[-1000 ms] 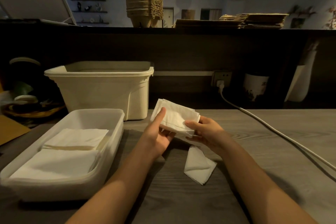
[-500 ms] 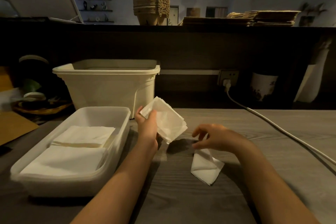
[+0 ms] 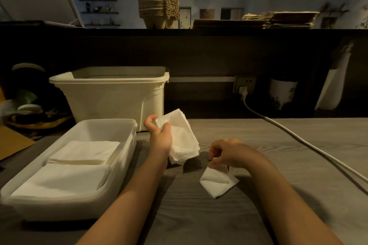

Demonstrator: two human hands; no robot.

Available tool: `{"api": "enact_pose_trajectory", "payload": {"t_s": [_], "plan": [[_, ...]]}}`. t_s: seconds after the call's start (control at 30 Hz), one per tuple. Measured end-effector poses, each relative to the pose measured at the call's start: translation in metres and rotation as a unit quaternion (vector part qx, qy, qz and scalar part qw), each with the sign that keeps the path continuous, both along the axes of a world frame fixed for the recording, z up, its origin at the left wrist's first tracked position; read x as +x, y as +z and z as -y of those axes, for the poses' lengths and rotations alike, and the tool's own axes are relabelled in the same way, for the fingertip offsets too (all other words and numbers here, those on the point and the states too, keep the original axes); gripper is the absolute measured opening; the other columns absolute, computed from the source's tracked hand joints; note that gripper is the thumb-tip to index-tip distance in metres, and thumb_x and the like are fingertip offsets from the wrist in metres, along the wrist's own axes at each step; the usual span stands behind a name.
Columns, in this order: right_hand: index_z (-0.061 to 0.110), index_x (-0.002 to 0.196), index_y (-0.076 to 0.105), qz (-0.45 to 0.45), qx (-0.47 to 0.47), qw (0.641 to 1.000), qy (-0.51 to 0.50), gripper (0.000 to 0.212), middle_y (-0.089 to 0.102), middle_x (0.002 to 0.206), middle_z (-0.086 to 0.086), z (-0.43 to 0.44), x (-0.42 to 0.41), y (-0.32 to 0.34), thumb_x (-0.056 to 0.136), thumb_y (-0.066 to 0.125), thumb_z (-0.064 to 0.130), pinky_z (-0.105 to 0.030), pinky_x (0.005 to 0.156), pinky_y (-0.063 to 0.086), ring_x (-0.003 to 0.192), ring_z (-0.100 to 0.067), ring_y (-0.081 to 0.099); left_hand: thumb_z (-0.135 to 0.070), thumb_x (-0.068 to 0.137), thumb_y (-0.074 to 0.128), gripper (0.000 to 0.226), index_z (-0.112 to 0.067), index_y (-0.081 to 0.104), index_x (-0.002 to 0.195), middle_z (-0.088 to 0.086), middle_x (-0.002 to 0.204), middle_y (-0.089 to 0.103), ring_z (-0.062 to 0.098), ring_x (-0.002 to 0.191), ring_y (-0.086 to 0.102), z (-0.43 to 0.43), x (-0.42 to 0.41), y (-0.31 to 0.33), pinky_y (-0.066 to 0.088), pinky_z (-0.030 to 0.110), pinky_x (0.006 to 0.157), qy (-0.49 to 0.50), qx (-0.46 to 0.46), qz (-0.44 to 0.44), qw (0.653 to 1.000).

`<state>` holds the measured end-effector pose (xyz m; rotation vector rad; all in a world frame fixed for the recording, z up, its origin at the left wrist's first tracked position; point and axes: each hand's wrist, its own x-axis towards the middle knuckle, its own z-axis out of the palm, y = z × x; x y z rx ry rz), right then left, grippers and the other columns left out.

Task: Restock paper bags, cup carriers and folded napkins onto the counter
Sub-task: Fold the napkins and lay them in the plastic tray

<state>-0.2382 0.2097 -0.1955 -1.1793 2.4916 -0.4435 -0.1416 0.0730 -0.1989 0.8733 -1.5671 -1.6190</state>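
Left hand (image 3: 160,139) grips napkin stack (image 3: 184,143), fingers curled round it, held above the table (image 3: 258,215) just right of white tray (image 3: 129,145). Right hand (image 3: 229,154) curled, pinching top edge of single folded napkin (image 3: 218,184) lying on table.

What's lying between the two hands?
Head view: the napkin stack the left hand grips, then bare table up to the right hand pinching a loose napkin.

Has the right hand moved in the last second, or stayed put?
Yes. The right hand left the napkin stack and dropped toward the person, onto the lone napkin lying on the table.
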Motion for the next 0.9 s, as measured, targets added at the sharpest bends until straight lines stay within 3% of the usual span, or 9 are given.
{"api": "enact_pose_trajectory", "payload": {"t_s": [0.1,0.27,0.47,0.67,0.9], "plan": [[0.025,0.089,0.058,-0.008,-0.019,1.000,-0.016,0.010,0.052,0.089,0.010,0.0002,0.0002,0.0000,0.084,0.066,0.023,-0.022,0.076,0.047,0.090,-0.010,0.052,-0.019,0.100,0.036,0.041,-0.032,0.016,0.133,0.005,0.116,0.036,0.027,0.103,0.050,0.0002,-0.0004,-0.0007,0.049,0.046,0.091,-0.015,-0.001,0.013,1.000],[0.024,0.110,0.056,0.004,-0.016,0.998,-0.059,0.029,0.051,0.103,0.002,0.0028,0.0003,-0.0001,0.083,0.067,0.028,-0.027,0.083,0.051,0.087,-0.012,0.054,-0.020,0.100,0.037,0.041,-0.032,0.018,0.134,0.005,0.118,0.035,0.030,0.109,0.050,-0.0007,-0.0019,-0.0012,0.048,0.050,0.093,-0.032,-0.010,0.028,0.999],[0.021,0.113,0.056,0.033,-0.022,0.995,-0.088,0.033,0.051,0.102,-0.001,0.0023,-0.0009,0.0000,0.083,0.067,0.027,-0.027,0.083,0.053,0.089,-0.015,0.057,-0.018,0.100,0.037,0.040,-0.031,0.020,0.133,0.004,0.118,0.035,0.028,0.107,0.049,-0.0014,-0.0018,-0.0013,0.049,0.047,0.092,-0.037,-0.013,0.028,0.999],[0.024,0.118,0.055,0.005,-0.014,0.997,-0.077,0.036,0.053,0.120,-0.003,0.0034,-0.0035,-0.0020,0.084,0.066,0.024,-0.031,0.091,0.049,0.105,-0.018,0.053,-0.018,0.100,0.037,0.040,-0.031,0.020,0.134,0.004,0.118,0.035,0.029,0.108,0.051,-0.0022,-0.0010,-0.0020,0.050,0.045,0.090,-0.039,-0.022,0.029,0.999],[0.022,0.120,0.054,0.021,-0.037,0.996,-0.082,0.038,0.054,0.116,-0.003,0.0030,-0.0057,-0.0015,0.084,0.066,0.019,-0.024,0.080,0.050,0.089,-0.012,0.053,-0.019,0.100,0.037,0.039,-0.031,0.021,0.133,0.006,0.123,0.037,0.030,0.109,0.051,-0.0018,-0.0015,-0.0026,0.050,0.047,0.091,-0.042,-0.020,0.028,0.999]]}}
